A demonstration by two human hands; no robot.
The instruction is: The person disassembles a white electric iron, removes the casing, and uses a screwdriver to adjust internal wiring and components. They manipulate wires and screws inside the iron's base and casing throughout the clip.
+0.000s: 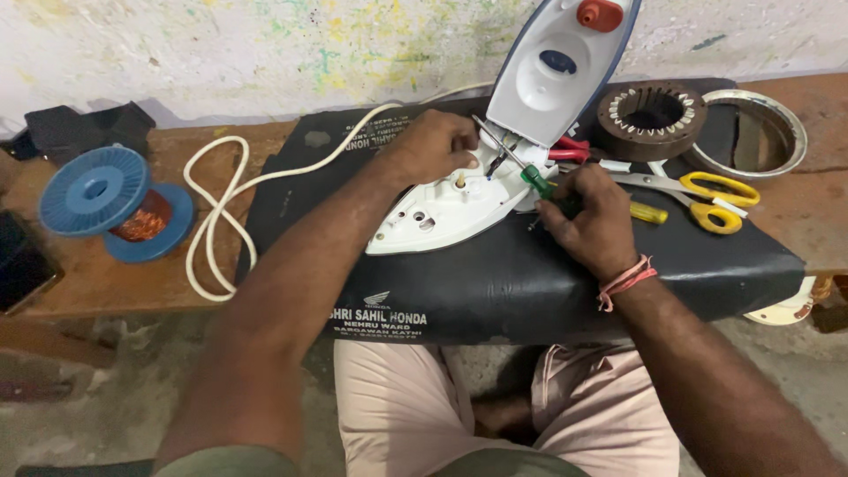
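A white clothes iron lies opened on a black padded mat (530, 283). Its lower body (442, 208) rests flat, and its upper shell (556, 71), with a red knob, is tilted up at the back. My left hand (433, 146) presses down on the rear of the lower body. My right hand (592, 216) grips a green-handled screwdriver (536, 179), whose metal shaft reaches up-left into the iron's open rear end. A white power cord (221, 203) loops off to the left.
Yellow-handled scissors (707, 199) and a small yellow tool lie right of my right hand. Red pliers handles (570, 150) show behind the iron. A motor stator ring (651, 117) and a round metal rim (760, 132) sit at back right. A blue copper-wire spool (110, 203) stands at left.
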